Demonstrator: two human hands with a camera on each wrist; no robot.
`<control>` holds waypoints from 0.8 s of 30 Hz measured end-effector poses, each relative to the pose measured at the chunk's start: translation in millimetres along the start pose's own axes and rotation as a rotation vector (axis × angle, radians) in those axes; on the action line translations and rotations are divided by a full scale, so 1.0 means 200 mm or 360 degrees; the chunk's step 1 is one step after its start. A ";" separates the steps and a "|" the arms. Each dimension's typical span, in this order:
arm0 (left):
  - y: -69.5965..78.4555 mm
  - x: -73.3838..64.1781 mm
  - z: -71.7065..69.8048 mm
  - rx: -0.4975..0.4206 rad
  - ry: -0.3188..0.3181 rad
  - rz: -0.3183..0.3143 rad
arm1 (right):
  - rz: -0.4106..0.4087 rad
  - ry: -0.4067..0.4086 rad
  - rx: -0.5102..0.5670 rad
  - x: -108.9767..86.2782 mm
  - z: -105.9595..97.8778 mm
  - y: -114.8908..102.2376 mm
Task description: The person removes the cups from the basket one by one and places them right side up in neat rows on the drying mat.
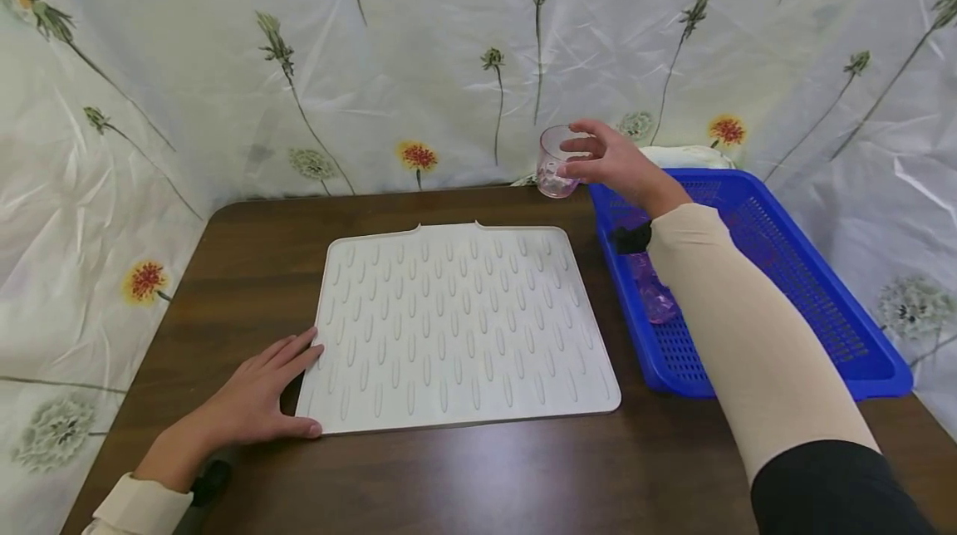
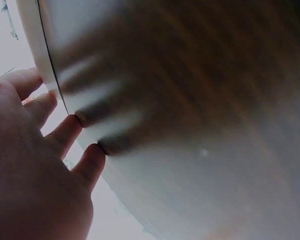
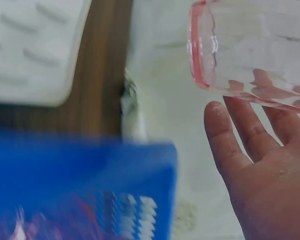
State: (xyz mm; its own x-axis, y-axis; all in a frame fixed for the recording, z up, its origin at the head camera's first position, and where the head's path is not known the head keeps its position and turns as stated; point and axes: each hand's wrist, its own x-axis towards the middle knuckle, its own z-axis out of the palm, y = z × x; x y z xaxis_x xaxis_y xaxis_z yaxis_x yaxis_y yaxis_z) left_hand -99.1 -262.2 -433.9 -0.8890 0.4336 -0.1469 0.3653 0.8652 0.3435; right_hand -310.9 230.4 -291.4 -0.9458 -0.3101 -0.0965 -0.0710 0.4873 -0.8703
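My right hand (image 1: 613,165) holds a clear, pink-tinted glass (image 1: 557,165) by its side, raised near the back edge of the table. In the right wrist view the glass (image 3: 255,50) lies across the fingers, its pink-edged end pointing left; the thumb is largely hidden. A white draining mat (image 1: 456,319) with rows of raised oval ridges lies flat on the table. At its front left corner rests my left hand (image 1: 250,402), fingers spread and fingertips at the mat's left edge. Those fingers (image 2: 65,135) also show in the left wrist view.
A blue perforated basket (image 1: 830,302) stands right of the mat, under my right forearm. Inside it lies purple-pink transparent glassware (image 1: 658,302), partly covered by the arm. Flower-printed sheeting (image 1: 419,61) hangs behind the brown table (image 1: 493,477); something white (image 1: 688,157) sits behind the basket.
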 end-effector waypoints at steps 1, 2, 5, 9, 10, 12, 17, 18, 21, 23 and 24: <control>0.00 0.00 0.00 0.0002 -0.0004 -0.0004 | 0.0008 -0.0003 0.0040 0.02 0.03 0.00; 0.00 0.00 0.00 0.0004 -0.0005 -0.0005 | 0.0013 -0.0005 0.0073 0.04 0.07 0.01; 0.00 0.00 0.00 0.0006 -0.0008 -0.0012 | 0.0034 -0.0013 0.0151 0.10 0.18 0.03; 0.00 0.00 0.00 0.0004 -0.0010 -0.0014 | 0.0063 0.0011 0.0223 0.16 0.33 0.06; 0.00 0.00 0.00 0.0002 -0.0008 -0.0016 | 0.0070 0.0010 0.0232 0.17 0.37 0.06; -0.01 0.00 0.00 0.0004 -0.0012 -0.0026 | 0.0084 0.0004 0.0238 0.20 0.45 0.06; -0.01 0.00 0.00 -0.0001 -0.0021 -0.0039 | 0.0104 -0.0055 0.0208 0.23 0.63 0.03; -0.01 0.00 0.00 -0.0002 -0.0023 -0.0040 | 0.0108 -0.0063 0.0209 0.24 0.66 0.03; -0.01 0.00 0.00 -0.0011 -0.0030 -0.0044 | 0.0101 -0.0078 0.0211 0.25 0.73 0.01; -0.02 0.00 0.00 -0.0017 -0.0032 -0.0043 | 0.0100 -0.0086 0.0212 0.26 0.76 0.01; -0.02 0.00 0.00 -0.0016 -0.0032 -0.0042 | 0.0094 -0.0092 0.0220 0.27 0.78 0.00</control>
State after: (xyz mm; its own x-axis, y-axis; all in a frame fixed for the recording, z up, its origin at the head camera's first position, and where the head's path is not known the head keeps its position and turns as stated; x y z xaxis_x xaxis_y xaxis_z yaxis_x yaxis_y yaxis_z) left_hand -100.7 -265.2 -435.2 -0.8927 0.4155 -0.1745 0.3387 0.8739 0.3487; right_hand -312.1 86.5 -372.1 -0.9269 -0.3326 -0.1738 0.0323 0.3906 -0.9200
